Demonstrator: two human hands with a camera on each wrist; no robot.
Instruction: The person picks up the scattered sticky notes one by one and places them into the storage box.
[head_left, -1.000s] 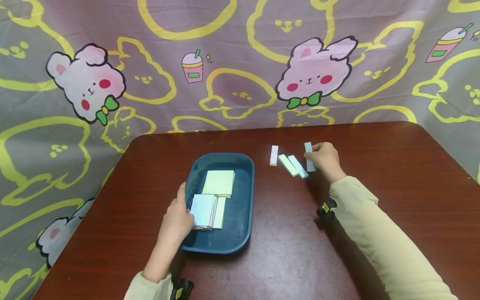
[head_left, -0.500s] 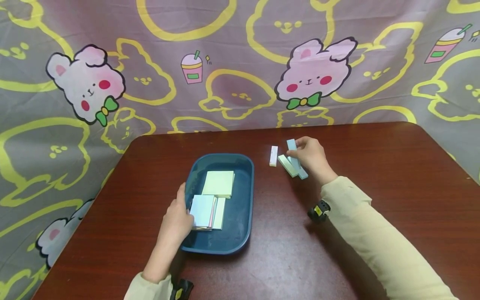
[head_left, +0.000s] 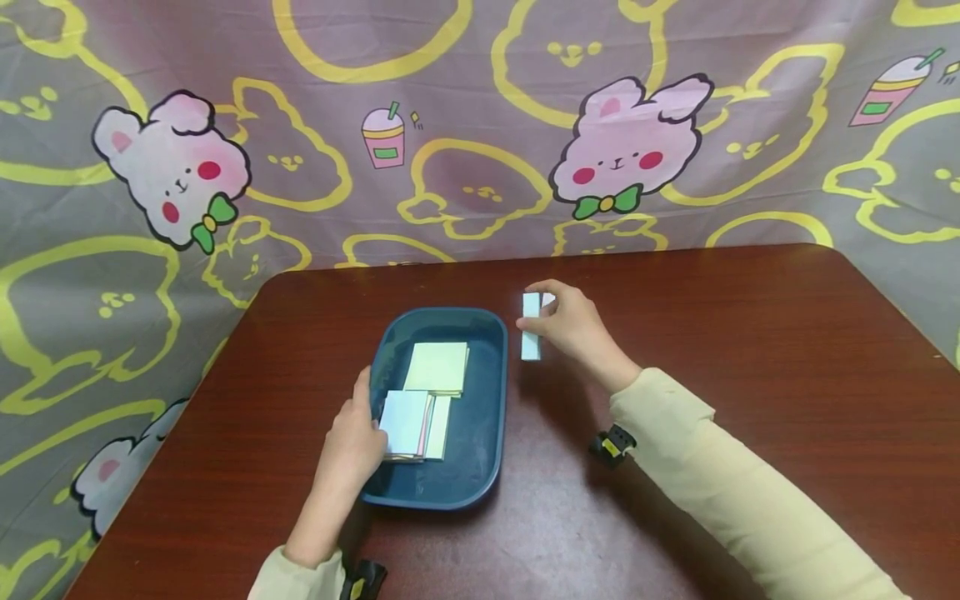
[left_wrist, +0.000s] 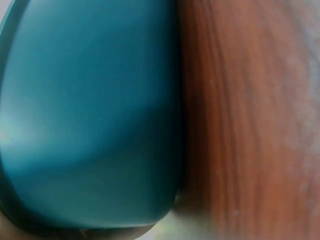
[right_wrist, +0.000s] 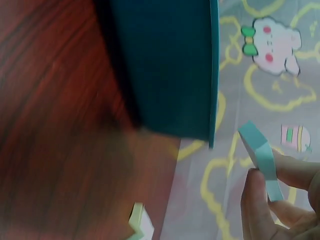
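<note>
My right hand (head_left: 576, 329) pinches a narrow pale-blue pad of sticky notes (head_left: 531, 337) between thumb and fingers, just right of the dark blue plastic tray (head_left: 504, 400). In the right wrist view this pad (right_wrist: 265, 161) stands on edge between the fingertips. A lilac-white strip pad (head_left: 548, 298) peeks out behind the hand, which hides the other strips on the table. My left hand (head_left: 351, 437) grips the tray's left rim, thumb over the edge. Inside the tray lie a pale yellow square pad (head_left: 438, 367), a light-blue square pad (head_left: 405, 421) and a narrow yellowish one (head_left: 438, 429).
The brown wooden table (head_left: 720, 333) carries everything, with a patterned cloth (head_left: 480, 125) hanging behind its far edge. Low in the right wrist view, a yellow-green strip pad (right_wrist: 138, 221) shows on the table. The tray's outer wall (left_wrist: 90, 100) fills much of the left wrist view.
My right hand has carried the blue strip pad leftward, passing over the other strips, to beside the tray's right rim. The left hand and the tray stay where they were.
</note>
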